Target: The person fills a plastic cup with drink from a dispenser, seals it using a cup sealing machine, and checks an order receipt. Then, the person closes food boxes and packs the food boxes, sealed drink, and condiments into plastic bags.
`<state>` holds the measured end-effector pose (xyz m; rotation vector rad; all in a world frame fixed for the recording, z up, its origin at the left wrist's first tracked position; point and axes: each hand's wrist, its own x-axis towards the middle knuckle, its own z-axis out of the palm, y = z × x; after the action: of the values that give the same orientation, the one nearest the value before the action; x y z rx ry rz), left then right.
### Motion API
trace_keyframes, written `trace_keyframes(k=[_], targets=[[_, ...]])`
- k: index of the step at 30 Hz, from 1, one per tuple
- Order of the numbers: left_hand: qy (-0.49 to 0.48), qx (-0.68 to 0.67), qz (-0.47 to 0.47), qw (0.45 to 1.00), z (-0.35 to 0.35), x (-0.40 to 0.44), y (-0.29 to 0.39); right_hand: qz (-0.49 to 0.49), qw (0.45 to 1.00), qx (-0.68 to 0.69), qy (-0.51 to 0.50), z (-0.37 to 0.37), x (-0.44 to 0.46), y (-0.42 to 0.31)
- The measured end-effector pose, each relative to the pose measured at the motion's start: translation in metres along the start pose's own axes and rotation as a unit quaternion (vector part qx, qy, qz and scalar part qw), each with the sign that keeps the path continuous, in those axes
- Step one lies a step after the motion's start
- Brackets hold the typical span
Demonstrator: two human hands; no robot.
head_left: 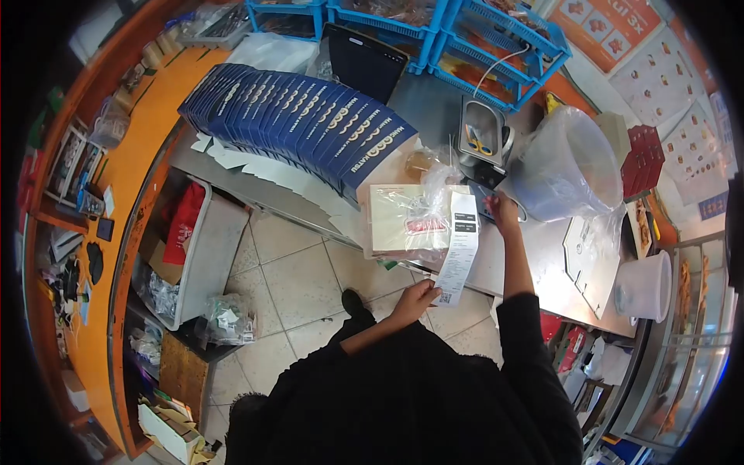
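My left hand [416, 300] is closed on the lower end of a long white printed receipt [459, 256], which stands up in front of a box in a clear plastic bag [404, 221]. My right hand [504, 212] reaches to a small dark device [484, 200] at the right of the bag; its fingers are bent, and whether they hold anything is too small to tell. Just behind it stands a metal holder with yellow-handled scissors [480, 138]. A small brown-tinted container [418, 164] lies behind the bag.
A long row of stacked blue boxes [298, 116] fills the counter's left part. Blue plastic racks [496, 54] and a dark screen [364, 63] stand behind. At the right are a large clear tub [570, 167] and a white bucket [643, 287]. A grey bin [203, 248] stands below left.
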<state>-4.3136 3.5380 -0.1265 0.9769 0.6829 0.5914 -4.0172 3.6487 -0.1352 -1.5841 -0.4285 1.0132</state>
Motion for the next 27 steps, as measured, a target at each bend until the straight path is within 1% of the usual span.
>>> trace_keyframes(k=[1, 2, 3, 4, 6, 7, 8, 9, 10, 11, 12, 15, 17, 19, 21, 22, 24, 25, 26, 27], targets=[[0.001, -0.005, 0.002, 1.0, 0.0, 0.0, -0.001, -0.051, 0.998, 0.028, -0.008, 0.001, -0.026, -0.006], [-0.002, 0.033, 0.008, 0.999, -0.001, 0.001, -0.004, -0.1, 0.993, 0.056, -0.015, 0.004, -0.058, -0.014], [-0.006, 0.072, 0.012, 0.997, -0.001, 0.001, -0.008, -0.137, 0.989, 0.05, -0.01, 0.012, -0.095, -0.026], [-0.01, 0.07, 0.007, 0.997, 0.002, 0.002, -0.01, -0.173, 0.984, 0.045, -0.003, 0.021, -0.131, -0.036], [-0.017, 0.014, -0.015, 1.0, 0.006, 0.003, -0.015, -0.232, 0.972, -0.031, -0.025, 0.017, -0.186, -0.034], [-0.024, 0.014, -0.023, 0.999, 0.009, 0.002, -0.014, -0.207, 0.978, -0.021, -0.016, 0.02, -0.211, -0.031], [-0.029, -0.027, -0.037, 0.999, 0.013, 0.001, -0.01, -0.182, 0.983, -0.011, -0.007, 0.021, -0.231, -0.025], [-0.033, -0.068, -0.051, 0.996, 0.017, -0.001, -0.007, -0.207, 0.977, -0.047, -0.029, 0.016, -0.243, -0.012], [-0.041, -0.066, -0.059, 0.995, 0.02, -0.002, -0.005, -0.231, 0.968, -0.082, -0.051, 0.012, -0.254, 0.002], [-0.037, -0.087, -0.063, 0.994, 0.022, -0.003, -0.003, -0.2, 0.976, -0.08, -0.043, 0.015, -0.265, 0.011], [-0.032, -0.107, -0.067, 0.992, 0.023, -0.005, 0.001, -0.203, 0.973, -0.105, -0.036, 0.017, -0.272, 0.022], [-0.034, -0.108, -0.067, 0.991, 0.03, -0.01, 0.017, -0.145, 0.984, -0.099, -0.003, 0.016, -0.283, 0.059], [-0.038, -0.124, -0.069, 0.989, 0.036, -0.014, 0.027, -0.137, 0.978, -0.15, 0.037, 0.016, -0.286, 0.067], [-0.039, -0.141, -0.067, 0.987, 0.038, -0.012, 0.026, -0.131, 0.975, -0.166, 0.064, 0.02, -0.289, 0.066], [-0.083, -0.011, 0.028, 0.996, 0.035, -0.005, 0.019, -0.126, 0.971, -0.183, 0.086, 0.023, -0.291, 0.066], [-0.084, -0.009, 0.028, 0.996, 0.033, -0.001, 0.016, -0.129, 0.97, -0.192, 0.082, 0.025, -0.292, 0.066], [-0.003, 0.114, 0.056, 0.992, 0.031, 0.009, 0.031, -0.134, 0.968, -0.199, 0.075, 0.026, -0.293, 0.07], [0.042, 0.217, 0.093, 0.971, 0.024, 0.009, 0.041, -0.144, 0.967, -0.202, 0.049, 0.024, -0.292, 0.075], [0.112, 0.3, 0.274, 0.907, 0.02, 0.007, 0.069, -0.156, 0.966, -0.205, 0.022, 0.023, -0.291, 0.078], [0.178, 0.37, 0.442, 0.798, 0.012, 0.009, 0.091, -0.129, 0.969, -0.211, 0.014, 0.024, -0.293, 0.077]])
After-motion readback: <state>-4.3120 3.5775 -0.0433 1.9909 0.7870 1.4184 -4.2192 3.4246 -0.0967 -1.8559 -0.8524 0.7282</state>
